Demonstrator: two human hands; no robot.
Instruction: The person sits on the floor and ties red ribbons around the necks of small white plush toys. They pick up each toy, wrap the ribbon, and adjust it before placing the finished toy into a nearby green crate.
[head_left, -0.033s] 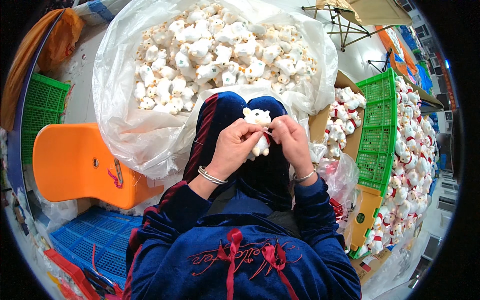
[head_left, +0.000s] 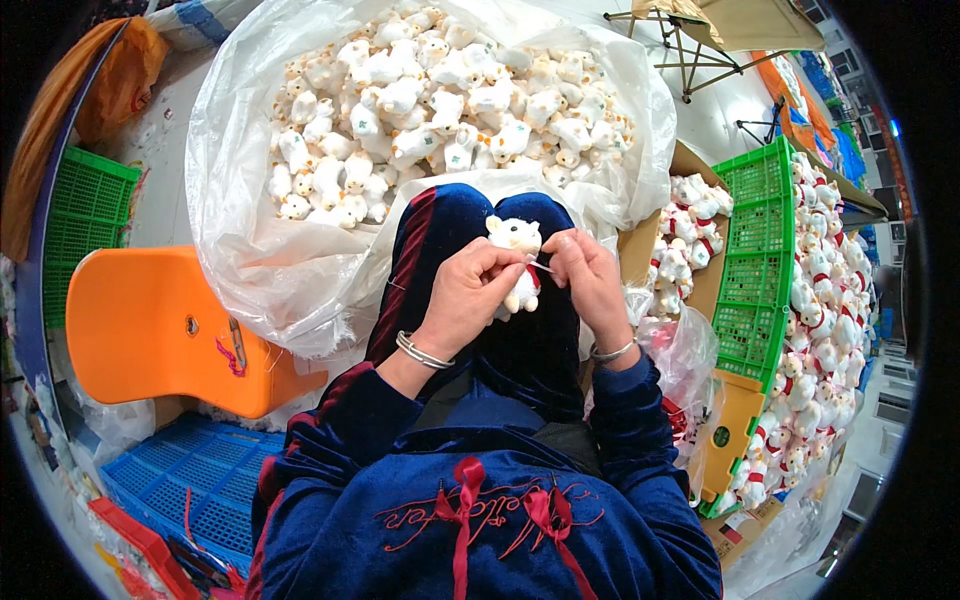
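Right hand: your right hand is slightly more to the right than in the earlier frame, so its fingertips stand a little farther from the neck of the toy.
White strip: more of the thin white strip is visible between your two hands now, and it looks nearly straight.
Meaning: I judge that the work at the neck is in progress and not yet complete; the change is only small.
Left fingers: your left hand keeps almost the same place, thumb and forefinger pressed together, pinching the left end of the strip in front of the neck.
Right fingers: thumb and forefinger are bent and close together at the right end; I cannot tell if they pinch it.
White toy: the white toy lies on your dark blue trousers, head toward the far side, red cloth at its chest.
Surroundings: the far toy heap and the orange chair at left look unchanged.
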